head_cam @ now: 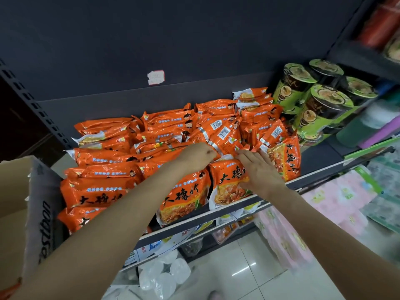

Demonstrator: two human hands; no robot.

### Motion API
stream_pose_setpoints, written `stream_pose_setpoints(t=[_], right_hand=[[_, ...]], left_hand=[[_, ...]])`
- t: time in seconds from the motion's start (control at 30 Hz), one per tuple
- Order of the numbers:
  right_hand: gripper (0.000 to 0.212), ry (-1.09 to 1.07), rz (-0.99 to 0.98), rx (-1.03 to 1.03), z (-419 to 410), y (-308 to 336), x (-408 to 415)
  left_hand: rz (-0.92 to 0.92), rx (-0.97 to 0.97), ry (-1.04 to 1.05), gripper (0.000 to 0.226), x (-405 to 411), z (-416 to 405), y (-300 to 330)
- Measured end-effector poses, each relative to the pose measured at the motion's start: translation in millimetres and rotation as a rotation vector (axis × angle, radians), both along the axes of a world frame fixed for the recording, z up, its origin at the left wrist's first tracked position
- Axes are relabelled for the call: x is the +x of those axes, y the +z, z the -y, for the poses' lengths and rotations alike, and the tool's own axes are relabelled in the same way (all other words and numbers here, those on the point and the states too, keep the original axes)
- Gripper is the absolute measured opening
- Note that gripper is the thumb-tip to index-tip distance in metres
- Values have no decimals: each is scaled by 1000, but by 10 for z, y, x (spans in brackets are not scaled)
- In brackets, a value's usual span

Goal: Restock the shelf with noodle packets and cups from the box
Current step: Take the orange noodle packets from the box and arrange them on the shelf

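Shelf: dark metal board with a pale front edge; it serves as the landmark for all positions below.
Noodle packets: orange, glossy; stacked in rows across the left and middle of the shelf, several layers deep. Front packets face forward with large black characters.
Noodle cups: green and black, stacked in two tiers at the right rear of the shelf, just beside the packets.
Left hand: reaches over the middle of the shelf; fingers curl down into the packets there. Whether it grips one cannot be told, since the fingertips are hidden.
Right hand: lies just right of the left hand, fingers extended and fairly flat, pressing on the top of a front-row packet.
Box: cardboard, flaps open, at the left end of the shelf, touching the front stacks; its contents are not visible.
Price label: small white tag with red border, on the dark back panel above the shelf.
Lower shelf: directly beneath the shelf; holds assorted packaged goods, partly hidden.
Tissue packs: pink and white, below and right of the shelf.
Floor: pale glossy tiles below the shelf.
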State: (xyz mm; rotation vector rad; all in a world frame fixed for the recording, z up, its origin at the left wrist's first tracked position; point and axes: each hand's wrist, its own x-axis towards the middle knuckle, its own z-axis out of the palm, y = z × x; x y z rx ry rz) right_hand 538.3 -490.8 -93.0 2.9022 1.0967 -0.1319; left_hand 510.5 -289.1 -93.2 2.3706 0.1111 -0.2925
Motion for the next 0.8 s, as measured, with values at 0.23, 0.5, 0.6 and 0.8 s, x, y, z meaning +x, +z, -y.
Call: stream_pose_setpoints(t=[0.23,0.5,0.6,0.8], right_hand=[[67,16,13,194,81,-11,-15],[58,-20,179,313,44,-41,-40],[56,-13,173,165,10,-22,-21],[61,-17,30,99,22,-26,0]], left_hand=[[-35,134,68,17,91,131,57],[179,-26,187,10,-77,124,193],[170,53,78,19,-161,170,207],[85,429,-68,73,-300,230,165]])
